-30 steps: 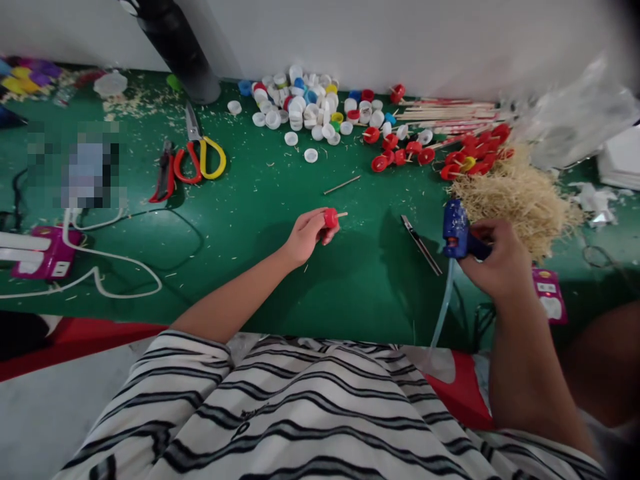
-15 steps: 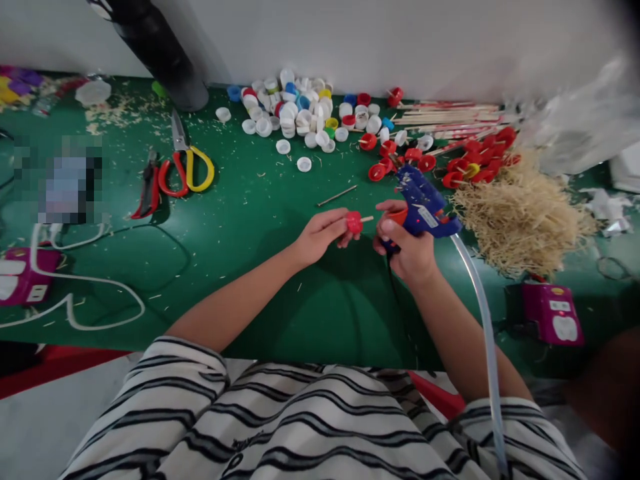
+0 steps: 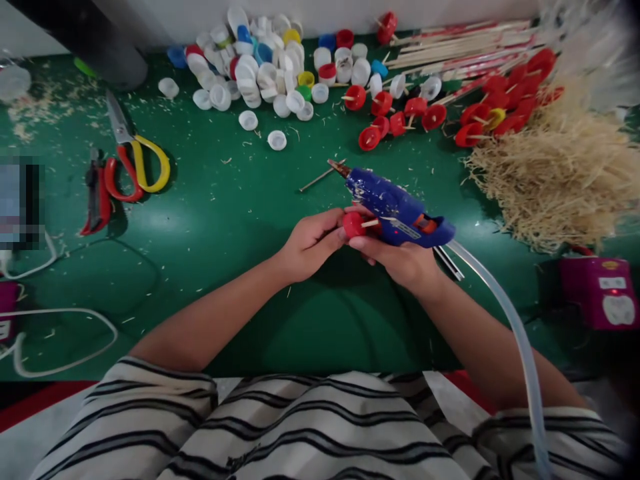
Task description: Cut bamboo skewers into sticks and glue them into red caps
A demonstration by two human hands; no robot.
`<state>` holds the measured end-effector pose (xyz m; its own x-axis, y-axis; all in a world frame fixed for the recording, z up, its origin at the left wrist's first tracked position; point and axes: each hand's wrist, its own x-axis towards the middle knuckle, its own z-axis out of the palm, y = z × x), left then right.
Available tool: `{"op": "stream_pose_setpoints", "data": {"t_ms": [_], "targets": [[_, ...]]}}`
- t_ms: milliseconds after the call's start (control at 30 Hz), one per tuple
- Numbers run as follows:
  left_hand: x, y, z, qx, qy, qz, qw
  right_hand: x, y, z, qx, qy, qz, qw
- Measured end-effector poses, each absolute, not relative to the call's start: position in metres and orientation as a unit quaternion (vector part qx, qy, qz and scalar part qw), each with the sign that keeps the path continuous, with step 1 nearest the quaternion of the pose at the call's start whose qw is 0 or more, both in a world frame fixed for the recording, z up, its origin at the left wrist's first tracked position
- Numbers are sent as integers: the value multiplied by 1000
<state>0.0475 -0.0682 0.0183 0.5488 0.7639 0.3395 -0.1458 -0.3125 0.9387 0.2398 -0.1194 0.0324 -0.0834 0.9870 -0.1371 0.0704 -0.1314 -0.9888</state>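
Red cap [image 3: 353, 224] on its stick pinched in our left hand [image 3: 309, 241]; right hand [image 3: 400, 259] grips the glue gun [image 3: 395, 208] mid-counter [image 3: 240, 200]. Gluing step, we judge; the nozzle needs turning toward the cap.

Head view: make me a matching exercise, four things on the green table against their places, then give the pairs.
Things:
1. glue gun
2. scissors
3. loose bottle caps
4. pile of wood slivers

Places:
A. far edge, by the wall
B. right side of the table
C. in the right hand
D. left side, beside red-handled pliers

Pairs: 1-C, 2-D, 3-A, 4-B
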Motion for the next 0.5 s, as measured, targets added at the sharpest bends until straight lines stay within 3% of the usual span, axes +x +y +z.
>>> {"op": "stream_pose_setpoints", "data": {"t_ms": [500], "targets": [[42, -68, 21, 617, 248, 363, 652, 246, -114, 30, -481, -563, 514, 433]]}}
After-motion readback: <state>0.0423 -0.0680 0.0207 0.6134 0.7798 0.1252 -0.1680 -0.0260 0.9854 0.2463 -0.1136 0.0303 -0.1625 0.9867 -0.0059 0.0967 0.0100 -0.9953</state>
